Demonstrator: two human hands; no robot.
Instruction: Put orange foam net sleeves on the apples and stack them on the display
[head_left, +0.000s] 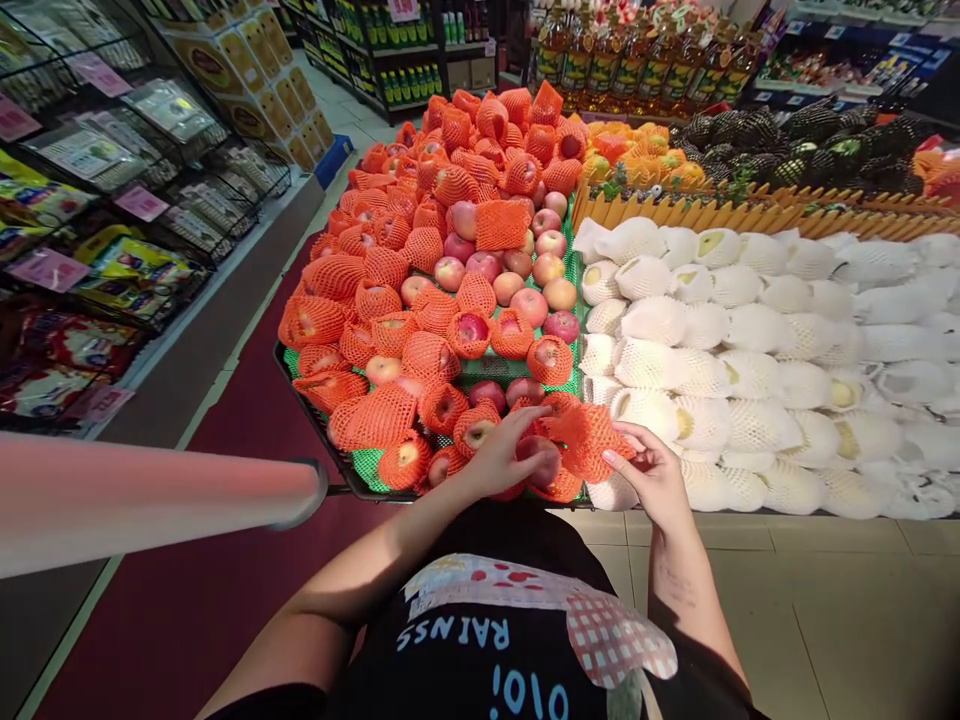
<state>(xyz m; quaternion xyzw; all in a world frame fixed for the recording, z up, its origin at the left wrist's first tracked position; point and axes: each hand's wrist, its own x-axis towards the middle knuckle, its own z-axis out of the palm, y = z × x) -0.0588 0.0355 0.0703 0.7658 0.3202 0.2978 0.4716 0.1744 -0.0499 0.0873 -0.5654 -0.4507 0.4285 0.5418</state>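
My left hand (506, 452) grips a red apple (546, 459) at the near edge of the apple display. My right hand (654, 470) pinches an orange foam net sleeve (589, 438) that sits partly over that apple. Both hands meet just above the front row of apples (465, 300), many wrapped in the same orange netting. To the right lie pears in white foam nets (750, 340).
The black wire rim of the display bin (300, 400) runs along the front left. A pale pink bar (150, 495) crosses the lower left. Shelves of packaged goods (90, 200) line the left aisle. Oranges (645, 155), dark fruit (787, 140) and oil bottles (637, 60) stand behind.
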